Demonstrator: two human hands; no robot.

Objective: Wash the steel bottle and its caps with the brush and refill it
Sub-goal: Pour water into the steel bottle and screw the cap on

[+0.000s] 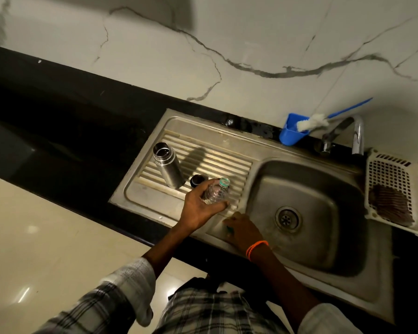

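The open steel bottle [166, 165] stands upright on the ribbed drainboard [203, 155] of the sink. A dark cap [196, 180] sits just right of its base. My left hand [200, 208] grips a clear plastic water bottle [216, 191] with a green neck ring, above the drainboard's front right part. My right hand [243, 230] rests on the sink's front rim with fingers curled around a small green thing that looks like a cap. The bottle brush [314, 122], white head and blue handle, leans in a blue holder [290, 135] at the back.
The sink basin [323, 189] with its drain [287, 219] lies to the right. A steel tap [356, 135] rises behind it. A white plastic basket [393, 189] with a brown scrubber stands at far right. Black counter [58, 112] stretches left.
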